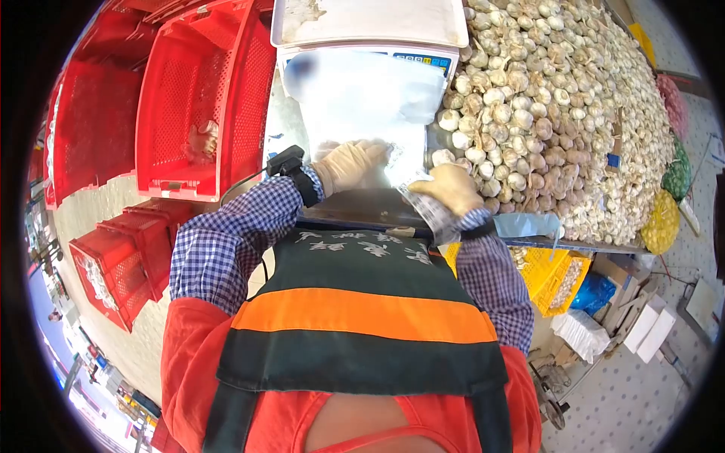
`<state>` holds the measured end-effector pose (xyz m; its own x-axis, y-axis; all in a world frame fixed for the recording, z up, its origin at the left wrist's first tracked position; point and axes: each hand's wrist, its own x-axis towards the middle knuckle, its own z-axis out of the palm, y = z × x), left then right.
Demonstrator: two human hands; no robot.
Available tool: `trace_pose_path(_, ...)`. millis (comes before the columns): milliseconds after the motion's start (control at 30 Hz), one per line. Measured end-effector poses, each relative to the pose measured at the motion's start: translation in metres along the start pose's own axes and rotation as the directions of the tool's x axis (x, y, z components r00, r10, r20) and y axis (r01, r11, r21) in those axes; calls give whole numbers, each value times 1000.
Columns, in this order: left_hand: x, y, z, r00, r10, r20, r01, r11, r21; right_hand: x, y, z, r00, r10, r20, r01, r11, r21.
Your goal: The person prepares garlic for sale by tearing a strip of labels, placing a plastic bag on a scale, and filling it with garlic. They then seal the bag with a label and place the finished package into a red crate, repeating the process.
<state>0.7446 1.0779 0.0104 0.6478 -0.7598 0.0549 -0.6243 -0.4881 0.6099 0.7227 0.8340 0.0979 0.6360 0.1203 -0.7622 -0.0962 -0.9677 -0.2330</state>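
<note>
Both my hands wear pale gloves at the table edge, in front of a white scale (370, 34). My left hand (351, 164) lies over the lower part of a whitish sheet or bag (370, 90), its fingers together; glare hides what is under them. My right hand (449, 189) is closed around a printed plastic strip or packet (429, 211) that hangs down over the table edge. A bright, washed-out patch lies between my hands. The large heap of garlic bulbs (529, 98) begins just right of my right hand.
Red crates (185, 113) stand at the left, with smaller red crates (121, 257) below. Yellow crates (559, 283) of garlic are under the table at the right. A light blue cloth or bag (529, 225) lies on the front edge. Coloured net sacks (661, 223) stand at the far right.
</note>
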Motion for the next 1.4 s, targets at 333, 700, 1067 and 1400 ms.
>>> trace_pose_path(333,19,-19,-33,997,-27,77,39,988,-151,-23,8,6,936,-299,-185,265,253,930)
trace_pose_path(700,45,4,-157,417,-176,-891,135,982,-131,15,-36,1,978,-19,-209,159,717,679)
trace_pose_path(1067,5,20,-20,984,-159,80,159,987,3,29,-26,8,988,28,-155,-49,991,-128)
trace_pose_path(1400,7,-6,-20,888,-396,233,424,902,-81,-31,16,4,930,-240,-278,366,643,673)
